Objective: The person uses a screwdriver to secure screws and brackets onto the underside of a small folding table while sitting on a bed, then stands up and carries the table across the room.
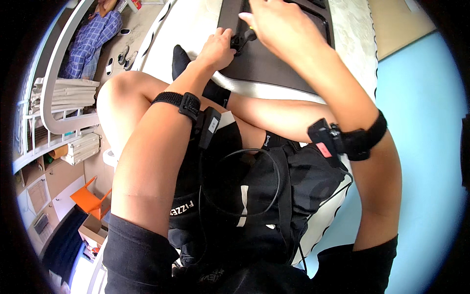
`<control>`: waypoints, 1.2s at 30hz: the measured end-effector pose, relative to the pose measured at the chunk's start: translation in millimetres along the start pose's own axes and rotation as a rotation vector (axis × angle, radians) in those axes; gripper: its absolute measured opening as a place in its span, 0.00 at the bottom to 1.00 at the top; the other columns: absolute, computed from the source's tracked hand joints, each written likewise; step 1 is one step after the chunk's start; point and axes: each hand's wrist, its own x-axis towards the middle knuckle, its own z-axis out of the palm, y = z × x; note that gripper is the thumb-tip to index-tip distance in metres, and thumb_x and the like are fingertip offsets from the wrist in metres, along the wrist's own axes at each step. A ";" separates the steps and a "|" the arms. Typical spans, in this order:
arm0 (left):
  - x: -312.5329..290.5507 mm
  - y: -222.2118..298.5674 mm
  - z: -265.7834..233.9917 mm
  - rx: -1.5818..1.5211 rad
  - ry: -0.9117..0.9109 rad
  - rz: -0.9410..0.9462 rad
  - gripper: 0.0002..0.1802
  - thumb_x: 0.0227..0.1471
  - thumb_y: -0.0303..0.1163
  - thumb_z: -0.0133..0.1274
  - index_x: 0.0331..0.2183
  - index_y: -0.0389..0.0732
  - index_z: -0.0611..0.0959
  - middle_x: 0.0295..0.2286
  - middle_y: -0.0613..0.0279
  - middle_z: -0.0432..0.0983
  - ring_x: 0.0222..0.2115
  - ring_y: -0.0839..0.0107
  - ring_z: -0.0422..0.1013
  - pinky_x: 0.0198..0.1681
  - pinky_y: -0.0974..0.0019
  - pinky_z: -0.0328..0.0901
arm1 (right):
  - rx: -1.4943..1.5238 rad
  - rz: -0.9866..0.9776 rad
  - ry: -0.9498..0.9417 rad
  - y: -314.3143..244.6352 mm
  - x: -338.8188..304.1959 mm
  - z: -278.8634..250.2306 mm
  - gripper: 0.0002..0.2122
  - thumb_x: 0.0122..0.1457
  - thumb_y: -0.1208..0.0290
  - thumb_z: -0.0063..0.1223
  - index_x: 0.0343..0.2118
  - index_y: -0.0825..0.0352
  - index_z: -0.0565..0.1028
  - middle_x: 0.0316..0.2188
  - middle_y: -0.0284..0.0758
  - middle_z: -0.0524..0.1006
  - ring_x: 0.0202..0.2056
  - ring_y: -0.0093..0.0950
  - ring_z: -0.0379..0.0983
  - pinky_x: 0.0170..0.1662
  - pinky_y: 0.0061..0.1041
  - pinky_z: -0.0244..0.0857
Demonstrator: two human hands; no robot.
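My left hand (217,51) is closed, its fingertips on a small dark object (237,44) that looks like a bundled black cable or small device; its exact kind is unclear. A rounded black piece (249,35) with a bit of yellow lies just right of it. Beneath both is a dark brown board (274,62) with a raised rim, like a small bed table. My right hand (276,22) is above the board's middle, thumb pointing left. The picture's top edge and the back of the hand hide most of its fingers, and whatever they may hold.
Black straps with small devices (209,126) circle both forearms. A thin black cable (280,181) loops over my lap and black bag (313,171). My crossed legs sit on a pale bed. Left are a white bed rail (46,93) and an orange chair (87,198); another person is at upper left.
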 end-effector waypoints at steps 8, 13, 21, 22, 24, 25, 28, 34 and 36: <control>-4.0 -0.2 -4.8 0.021 -0.021 -0.029 0.27 0.50 0.25 0.57 0.52 0.34 0.69 0.47 0.45 0.67 0.51 0.46 0.65 0.56 0.54 0.62 | 0.081 -0.091 -0.037 4.1 -5.2 -16.4 0.10 0.56 0.75 0.51 0.39 0.73 0.68 0.37 0.56 0.69 0.33 0.50 0.76 0.36 0.42 0.72; -3.7 7.1 -7.6 0.008 -0.037 0.003 0.26 0.51 0.27 0.56 0.51 0.32 0.68 0.46 0.44 0.66 0.50 0.45 0.65 0.55 0.53 0.63 | -0.086 0.127 -0.028 3.2 1.2 7.3 0.10 0.58 0.71 0.53 0.38 0.73 0.71 0.40 0.55 0.71 0.34 0.47 0.77 0.37 0.41 0.72; -0.6 -1.3 -7.4 0.031 0.000 0.021 0.24 0.51 0.28 0.56 0.49 0.32 0.70 0.44 0.41 0.67 0.49 0.42 0.66 0.53 0.51 0.63 | -0.043 -0.155 -0.216 18.3 2.1 -21.9 0.17 0.54 0.72 0.53 0.45 0.75 0.68 0.39 0.53 0.75 0.42 0.45 0.76 0.42 0.40 0.70; -1.9 -1.1 -5.3 0.032 0.010 0.009 0.24 0.51 0.28 0.56 0.49 0.32 0.70 0.44 0.41 0.67 0.48 0.42 0.67 0.52 0.51 0.64 | -0.058 -0.160 -0.211 21.0 3.6 -21.0 0.17 0.55 0.71 0.53 0.45 0.75 0.68 0.39 0.53 0.76 0.43 0.45 0.76 0.43 0.39 0.70; -1.4 -4.8 -4.6 0.032 0.002 0.031 0.24 0.51 0.29 0.57 0.49 0.32 0.70 0.44 0.41 0.67 0.48 0.42 0.67 0.52 0.52 0.64 | -0.091 -0.050 -0.284 11.5 -3.5 -44.9 0.18 0.60 0.61 0.48 0.43 0.73 0.74 0.39 0.50 0.79 0.45 0.42 0.76 0.46 0.39 0.69; -2.1 -6.6 -4.6 0.033 -0.001 0.043 0.24 0.51 0.29 0.57 0.49 0.32 0.70 0.44 0.41 0.68 0.48 0.42 0.67 0.52 0.52 0.64 | -0.165 -0.013 -0.337 13.1 4.3 -37.1 0.20 0.61 0.58 0.46 0.42 0.72 0.76 0.40 0.49 0.79 0.45 0.42 0.76 0.47 0.39 0.68; 1.5 -2.9 -4.0 0.041 -0.019 0.066 0.24 0.51 0.29 0.57 0.49 0.33 0.71 0.46 0.42 0.68 0.48 0.44 0.68 0.53 0.53 0.64 | -0.232 0.175 -0.306 29.6 1.6 -19.8 0.26 0.63 0.49 0.40 0.37 0.70 0.81 0.42 0.47 0.79 0.46 0.40 0.76 0.50 0.36 0.67; -0.4 -6.7 -6.8 0.027 0.017 -0.024 0.25 0.48 0.27 0.60 0.49 0.34 0.74 0.46 0.45 0.70 0.49 0.46 0.68 0.53 0.54 0.64 | 0.003 0.035 -0.417 26.5 -21.8 -33.0 0.15 0.54 0.69 0.58 0.42 0.71 0.70 0.47 0.48 0.72 0.46 0.47 0.73 0.47 0.40 0.68; -0.2 -6.7 -9.7 0.044 0.007 -0.010 0.25 0.48 0.27 0.60 0.49 0.34 0.74 0.46 0.45 0.70 0.49 0.47 0.68 0.53 0.54 0.64 | 0.088 -0.152 -0.286 23.9 -28.0 -47.4 0.12 0.53 0.74 0.57 0.39 0.70 0.71 0.42 0.47 0.72 0.43 0.46 0.74 0.45 0.41 0.69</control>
